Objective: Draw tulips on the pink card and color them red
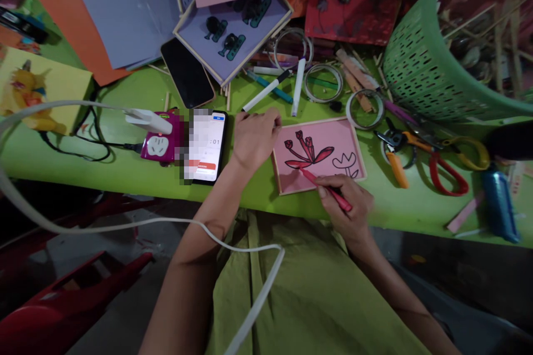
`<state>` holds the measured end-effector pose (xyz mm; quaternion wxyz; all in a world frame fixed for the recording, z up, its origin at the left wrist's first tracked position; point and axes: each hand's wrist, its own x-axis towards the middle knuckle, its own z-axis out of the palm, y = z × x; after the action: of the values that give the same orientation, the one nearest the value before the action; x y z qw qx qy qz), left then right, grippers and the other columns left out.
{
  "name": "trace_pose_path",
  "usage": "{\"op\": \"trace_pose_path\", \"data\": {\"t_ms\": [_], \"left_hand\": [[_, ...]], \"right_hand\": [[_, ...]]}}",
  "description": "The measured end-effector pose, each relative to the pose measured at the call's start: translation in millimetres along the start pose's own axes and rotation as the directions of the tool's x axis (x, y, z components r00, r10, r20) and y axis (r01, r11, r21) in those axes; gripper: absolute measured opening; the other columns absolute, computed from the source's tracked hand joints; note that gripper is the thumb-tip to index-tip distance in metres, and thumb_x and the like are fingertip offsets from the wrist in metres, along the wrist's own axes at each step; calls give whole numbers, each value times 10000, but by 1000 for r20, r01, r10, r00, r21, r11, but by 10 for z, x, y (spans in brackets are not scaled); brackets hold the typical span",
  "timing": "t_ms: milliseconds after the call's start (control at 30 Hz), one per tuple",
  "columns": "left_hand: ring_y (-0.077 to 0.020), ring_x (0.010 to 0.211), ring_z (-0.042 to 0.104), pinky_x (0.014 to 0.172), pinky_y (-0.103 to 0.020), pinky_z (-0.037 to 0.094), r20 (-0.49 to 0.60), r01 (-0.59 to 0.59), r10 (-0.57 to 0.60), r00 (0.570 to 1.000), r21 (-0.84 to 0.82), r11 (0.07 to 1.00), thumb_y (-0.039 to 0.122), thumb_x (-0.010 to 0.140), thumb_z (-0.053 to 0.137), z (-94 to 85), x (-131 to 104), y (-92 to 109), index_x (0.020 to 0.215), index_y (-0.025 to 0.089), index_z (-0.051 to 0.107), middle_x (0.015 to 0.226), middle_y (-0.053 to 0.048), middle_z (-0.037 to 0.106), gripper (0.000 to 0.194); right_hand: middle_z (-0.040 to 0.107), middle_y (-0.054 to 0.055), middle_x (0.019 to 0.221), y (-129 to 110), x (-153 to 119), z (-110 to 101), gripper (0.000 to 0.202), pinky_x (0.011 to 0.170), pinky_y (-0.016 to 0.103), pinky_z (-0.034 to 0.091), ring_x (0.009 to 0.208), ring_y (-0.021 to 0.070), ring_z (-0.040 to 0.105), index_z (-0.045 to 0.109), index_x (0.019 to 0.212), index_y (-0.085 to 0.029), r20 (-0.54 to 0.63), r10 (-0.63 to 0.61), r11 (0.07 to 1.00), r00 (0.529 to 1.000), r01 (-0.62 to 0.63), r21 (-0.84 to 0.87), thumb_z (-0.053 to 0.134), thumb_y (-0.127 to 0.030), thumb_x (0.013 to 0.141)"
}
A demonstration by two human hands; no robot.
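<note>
My right hand [350, 202] is closed around a red marker pen [340, 199]. Its tip touches the lower left leaf of a red flower drawing on a pink card [320, 147] with a thin wooden frame. That flower has black outlines and red filling; to its right is a second flower in black outline only. My left hand [256, 136] rests at the card's upper left corner with its fingers curled in. What those fingers hold, if anything, is hidden.
Left of my left hand lie a lit phone [208, 147] and a purple power socket [160, 138] with a white cable crossing my left arm. Markers [266, 90] and tape rolls [323, 83] lie behind. Pliers [395, 150], scissors [447, 175] and a green basket [416, 66] stand right.
</note>
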<state>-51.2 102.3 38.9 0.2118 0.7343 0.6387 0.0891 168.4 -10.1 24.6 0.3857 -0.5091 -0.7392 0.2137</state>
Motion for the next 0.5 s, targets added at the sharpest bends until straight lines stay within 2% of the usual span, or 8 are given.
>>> {"op": "trace_pose_path", "data": {"t_ms": [133, 367, 500], "left_hand": [[-279, 1052, 763, 1102, -482, 423, 1, 6, -6, 1000, -8, 1000, 222, 1064, 529, -4, 3, -1, 1136, 260, 708, 1051, -40, 837, 197], [-292, 1069, 766, 1095, -484, 428, 1, 1, -1, 1000, -8, 1000, 209, 1056, 550, 3, 7, -3, 1130, 258, 709, 1043, -52, 837, 183], [-276, 1050, 767, 1097, -475, 424, 5, 2, -2, 1000, 2, 1000, 219, 1065, 546, -5, 6, 1, 1132, 265, 706, 1048, -38, 841, 179]], "right_hand": [[800, 13, 794, -9, 9, 1, 127, 620, 340, 581, 674, 207, 752, 735, 924, -259, -24, 39, 999, 999, -39, -12, 650, -165, 917], [808, 10, 813, 12, 7, 4, 124, 643, 344, 583, 711, 215, 768, 725, 941, -266, 32, -19, 1000, 999, 19, -14, 664, -162, 912], [798, 3, 806, 15, -8, 6, 122, 632, 323, 570, 693, 196, 751, 728, 951, -259, -21, 3, 1000, 1000, -3, -3, 666, -159, 918]]}}
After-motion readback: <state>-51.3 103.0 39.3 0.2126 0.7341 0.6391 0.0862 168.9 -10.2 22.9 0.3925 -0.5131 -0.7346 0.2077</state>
